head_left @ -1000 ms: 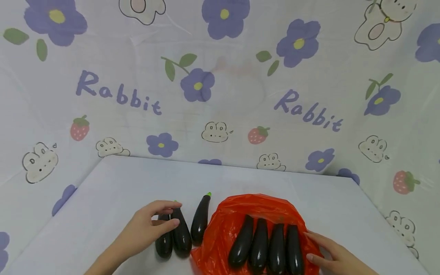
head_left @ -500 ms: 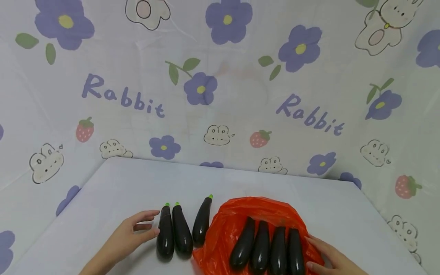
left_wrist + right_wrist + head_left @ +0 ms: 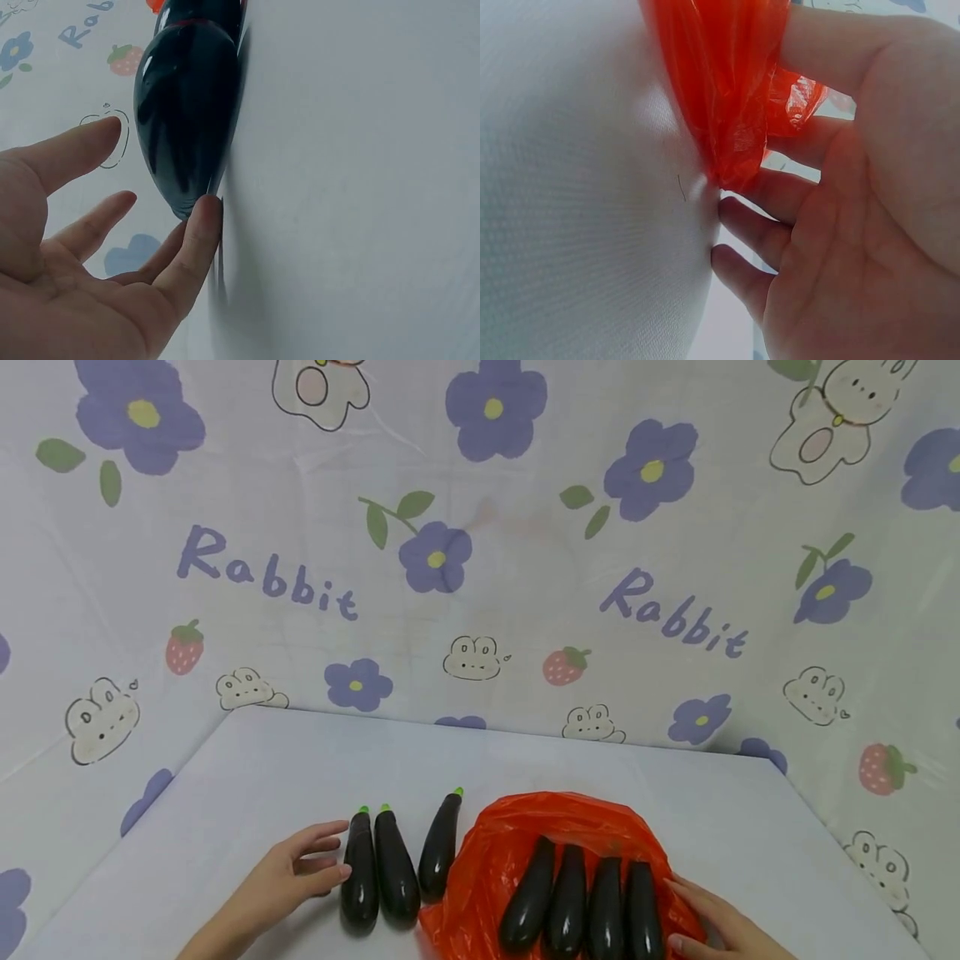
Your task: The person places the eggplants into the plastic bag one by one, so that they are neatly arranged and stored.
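Observation:
Three glossy black eggplants lie on the table left of a red plastic bag [image 3: 480,860]: a left one [image 3: 360,877], a middle one [image 3: 397,868] and a right one [image 3: 440,847]. Several more eggplants [image 3: 567,902] lie side by side in the bag's mouth. My left hand [image 3: 281,881] is at the leftmost eggplant, fingers loosely bent; in the left wrist view a fingertip [image 3: 204,217] meets its rounded end [image 3: 187,120]. My right hand [image 3: 720,922] rests against the bag's right side, thumb and fingers apart, with red film [image 3: 727,97] bulging between them and hiding some fingertips.
The white table [image 3: 337,752] ends at a back edge against a cloth backdrop [image 3: 525,585] printed with flowers, rabbits and strawberries. The rightmost loose eggplant lies close to the bag's left edge.
My left hand has drawn back to the left from over the two left eggplants to the outer side of the leftmost one. My right hand stays at the bag. The head view has shifted slightly.

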{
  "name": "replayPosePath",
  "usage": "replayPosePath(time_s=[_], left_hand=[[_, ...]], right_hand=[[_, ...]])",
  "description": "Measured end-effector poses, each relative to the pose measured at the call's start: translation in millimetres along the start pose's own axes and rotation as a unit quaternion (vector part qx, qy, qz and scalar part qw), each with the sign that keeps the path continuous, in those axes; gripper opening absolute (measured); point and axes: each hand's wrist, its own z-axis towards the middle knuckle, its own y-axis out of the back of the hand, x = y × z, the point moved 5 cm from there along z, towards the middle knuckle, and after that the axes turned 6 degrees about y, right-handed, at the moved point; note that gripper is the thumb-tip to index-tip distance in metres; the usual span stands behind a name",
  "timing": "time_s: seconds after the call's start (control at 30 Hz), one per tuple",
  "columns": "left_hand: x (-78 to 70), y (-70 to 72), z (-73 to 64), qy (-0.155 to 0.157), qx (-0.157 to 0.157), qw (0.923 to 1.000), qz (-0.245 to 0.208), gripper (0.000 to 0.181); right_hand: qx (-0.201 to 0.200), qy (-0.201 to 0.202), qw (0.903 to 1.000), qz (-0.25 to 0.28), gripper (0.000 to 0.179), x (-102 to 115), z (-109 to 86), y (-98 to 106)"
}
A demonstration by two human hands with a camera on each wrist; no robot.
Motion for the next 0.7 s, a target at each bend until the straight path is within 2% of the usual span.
replayPosePath(time_s=[0.23, 0.5, 0.7], left_hand=[[-0.7, -6.2, 1.1, -0.01, -0.002, 0.9981, 0.06, 0.065], [-0.1, -9.3, -1.1, 0.042, -0.008, 0.9968, 0.067, 0.068], [0.3, -9.8, -1.6, 0.035, -0.009, 0.9973, 0.064, 0.071]], right_hand=[[-0.013, 0.001, 0.9999, 0.002, 0.082, -5.5, -2.5, -0.1], [-0.017, 0.011, 0.9998, -0.009, 0.081, -3.4, -2.3, -0.1], [-0.011, 0.029, 0.9995, -0.007, 0.081, -0.9, 0.4, 1.2]])
